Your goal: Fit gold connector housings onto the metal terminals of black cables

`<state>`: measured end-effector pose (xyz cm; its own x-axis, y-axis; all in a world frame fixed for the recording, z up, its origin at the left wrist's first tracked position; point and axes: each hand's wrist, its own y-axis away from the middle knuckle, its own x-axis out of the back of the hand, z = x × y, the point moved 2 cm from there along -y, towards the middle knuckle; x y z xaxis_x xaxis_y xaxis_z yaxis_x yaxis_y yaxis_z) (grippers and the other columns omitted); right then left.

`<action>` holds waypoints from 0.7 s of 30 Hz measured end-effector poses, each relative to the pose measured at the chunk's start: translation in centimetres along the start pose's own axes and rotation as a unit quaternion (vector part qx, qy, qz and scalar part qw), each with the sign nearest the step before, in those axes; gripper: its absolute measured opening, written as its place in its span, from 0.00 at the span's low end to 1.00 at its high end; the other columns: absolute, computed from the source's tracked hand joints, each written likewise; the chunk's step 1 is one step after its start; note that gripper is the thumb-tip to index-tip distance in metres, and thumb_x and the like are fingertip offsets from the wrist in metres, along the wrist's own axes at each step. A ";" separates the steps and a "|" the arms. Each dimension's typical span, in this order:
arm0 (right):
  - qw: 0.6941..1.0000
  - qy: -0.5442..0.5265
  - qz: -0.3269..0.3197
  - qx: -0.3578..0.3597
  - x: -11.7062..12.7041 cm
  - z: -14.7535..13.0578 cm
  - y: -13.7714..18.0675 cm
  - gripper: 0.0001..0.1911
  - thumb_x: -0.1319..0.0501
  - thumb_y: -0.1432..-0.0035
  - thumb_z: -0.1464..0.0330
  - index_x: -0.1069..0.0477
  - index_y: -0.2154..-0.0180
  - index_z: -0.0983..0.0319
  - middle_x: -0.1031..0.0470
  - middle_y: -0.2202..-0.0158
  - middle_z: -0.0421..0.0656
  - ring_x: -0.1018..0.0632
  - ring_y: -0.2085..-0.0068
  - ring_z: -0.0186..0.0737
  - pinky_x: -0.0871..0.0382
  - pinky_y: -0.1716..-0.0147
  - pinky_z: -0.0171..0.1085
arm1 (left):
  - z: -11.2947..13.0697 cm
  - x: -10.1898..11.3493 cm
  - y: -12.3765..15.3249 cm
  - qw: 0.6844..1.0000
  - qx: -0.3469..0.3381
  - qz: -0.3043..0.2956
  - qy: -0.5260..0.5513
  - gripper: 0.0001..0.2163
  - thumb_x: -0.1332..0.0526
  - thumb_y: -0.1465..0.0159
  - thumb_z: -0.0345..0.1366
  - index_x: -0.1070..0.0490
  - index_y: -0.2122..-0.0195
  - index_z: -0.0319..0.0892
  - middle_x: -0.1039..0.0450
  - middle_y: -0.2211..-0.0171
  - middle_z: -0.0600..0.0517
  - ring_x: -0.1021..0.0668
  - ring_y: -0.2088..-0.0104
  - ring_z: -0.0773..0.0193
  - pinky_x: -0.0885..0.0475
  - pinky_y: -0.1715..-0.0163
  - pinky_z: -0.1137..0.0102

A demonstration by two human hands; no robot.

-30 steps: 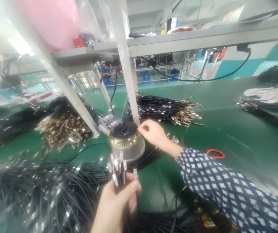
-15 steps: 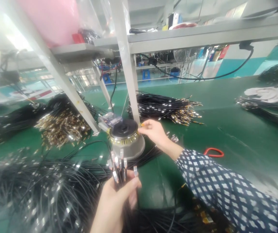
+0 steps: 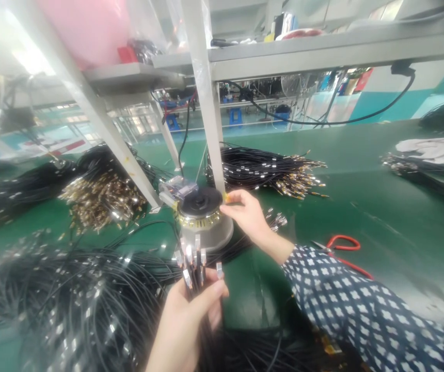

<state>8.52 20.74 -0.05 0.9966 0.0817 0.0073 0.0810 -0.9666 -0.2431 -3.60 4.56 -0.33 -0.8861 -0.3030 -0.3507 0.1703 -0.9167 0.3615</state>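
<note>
My left hand [image 3: 193,310] is closed around a bundle of black cables [image 3: 194,266] with silver metal plugs pointing up. One plug stands apart beside the thumb. Further off, my right hand [image 3: 247,214] pinches a small piece of yellow tape [image 3: 227,198] at the right edge of a round tape dispenser [image 3: 205,235]. This dispenser has a black disc on top, a grey base, and short yellow strips around its rim. The exact grip of the right fingertips on the tape is small and partly blurred.
Loose black cables [image 3: 78,305] spread across the left foreground. More cable bundles lie behind the dispenser [image 3: 260,168] and at left [image 3: 101,201]. Red-handled snips [image 3: 344,243] rest by my right sleeve. A shelf post [image 3: 210,103] rises behind the dispenser; white gloves [image 3: 434,148] lie far right.
The view has shifted slightly, and more of the red-handled snips now shows beside my right sleeve. Both hands keep nearly the same poses; more yellow tape shows at the right fingertips.
</note>
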 end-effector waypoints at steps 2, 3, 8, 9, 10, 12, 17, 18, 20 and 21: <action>1.000 -0.005 0.001 -0.007 -0.2 0.0 -0.2 0.15 0.33 0.54 0.70 0.33 0.63 0.63 0.26 0.62 0.43 0.22 0.66 0.36 0.25 0.61 0.39 | 0.0 0.1 -0.1 1.000 -0.001 -0.011 -0.007 0.12 0.27 0.50 0.33 0.27 0.70 0.37 0.26 0.80 0.53 0.36 0.85 0.75 0.41 0.85 0.77; 1.000 -0.005 0.001 -0.005 -0.3 -0.1 -0.3 0.14 0.33 0.54 0.71 0.33 0.63 0.63 0.26 0.62 0.43 0.22 0.67 0.36 0.25 0.62 0.38 | 0.0 0.2 -0.1 1.000 0.000 -0.013 -0.010 0.12 0.26 0.50 0.33 0.27 0.70 0.37 0.26 0.80 0.53 0.36 0.85 0.75 0.41 0.85 0.77; 1.000 0.011 -0.023 0.018 0.4 -2.2 0.7 0.12 0.34 0.54 0.74 0.30 0.65 0.62 0.26 0.62 0.42 0.23 0.67 0.35 0.28 0.62 0.37 | 0.0 0.1 -0.1 1.000 -0.005 0.004 0.001 0.11 0.27 0.50 0.32 0.27 0.70 0.36 0.26 0.81 0.53 0.36 0.86 0.76 0.42 0.86 0.78; 0.999 0.013 -0.033 0.016 0.8 -2.7 1.4 0.11 0.34 0.54 0.74 0.30 0.65 0.62 0.25 0.61 0.42 0.23 0.67 0.34 0.28 0.63 0.37 | 0.0 0.0 0.0 1.000 -0.005 0.007 0.004 0.11 0.27 0.50 0.32 0.27 0.70 0.36 0.26 0.80 0.52 0.36 0.86 0.76 0.42 0.86 0.79; 0.999 0.013 -0.049 0.007 1.2 -3.2 2.3 0.11 0.34 0.53 0.74 0.29 0.64 0.63 0.25 0.60 0.42 0.24 0.67 0.34 0.29 0.65 0.36 | 0.0 -0.1 0.0 1.000 -0.005 0.010 0.008 0.11 0.27 0.50 0.31 0.27 0.69 0.37 0.25 0.80 0.52 0.35 0.86 0.76 0.42 0.86 0.79; 0.994 0.005 -0.102 -0.032 1.9 -3.7 4.4 0.10 0.34 0.51 0.71 0.28 0.65 0.63 0.24 0.62 0.43 0.24 0.69 0.35 0.29 0.67 0.37 | 0.0 -0.2 0.1 1.000 0.000 0.010 0.016 0.11 0.27 0.51 0.31 0.27 0.69 0.37 0.25 0.80 0.52 0.34 0.86 0.75 0.40 0.85 0.78; 0.972 -0.036 -0.202 -0.113 2.6 -3.8 8.9 0.08 0.34 0.48 0.65 0.29 0.72 0.63 0.27 0.69 0.41 0.27 0.67 0.37 0.34 0.64 0.38 | 0.0 -0.3 0.1 1.000 -0.001 0.008 0.019 0.13 0.27 0.51 0.30 0.27 0.67 0.37 0.24 0.80 0.52 0.33 0.85 0.74 0.37 0.85 0.78; 0.973 -0.023 -0.205 -0.103 2.5 -3.7 9.3 0.08 0.35 0.47 0.66 0.29 0.73 0.63 0.27 0.69 0.41 0.28 0.66 0.37 0.35 0.63 0.39 | 0.1 -0.3 0.1 1.000 -0.007 0.009 0.014 0.13 0.27 0.51 0.30 0.27 0.66 0.37 0.24 0.80 0.52 0.32 0.85 0.74 0.37 0.85 0.78; 0.974 0.005 -0.210 -0.081 2.3 -3.6 9.7 0.07 0.35 0.47 0.67 0.29 0.74 0.63 0.27 0.68 0.41 0.27 0.64 0.39 0.36 0.60 0.40 | 0.1 -0.2 0.2 1.000 -0.022 0.011 0.001 0.14 0.27 0.50 0.30 0.27 0.64 0.38 0.24 0.80 0.53 0.32 0.86 0.74 0.37 0.86 0.78; 0.975 0.015 -0.212 -0.070 2.2 -3.6 9.8 0.07 0.35 0.47 0.68 0.28 0.74 0.63 0.27 0.67 0.41 0.27 0.62 0.39 0.36 0.58 0.41 | 0.2 -0.1 0.2 0.999 -0.030 0.011 -0.005 0.14 0.27 0.50 0.30 0.27 0.64 0.38 0.24 0.79 0.52 0.32 0.86 0.74 0.37 0.86 0.78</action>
<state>11.55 10.56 1.09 0.8731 0.4757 0.1064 0.4843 -0.8715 -0.0776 -3.51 4.43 -0.06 -0.8861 -0.3201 -0.3353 0.2143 -0.9242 0.3161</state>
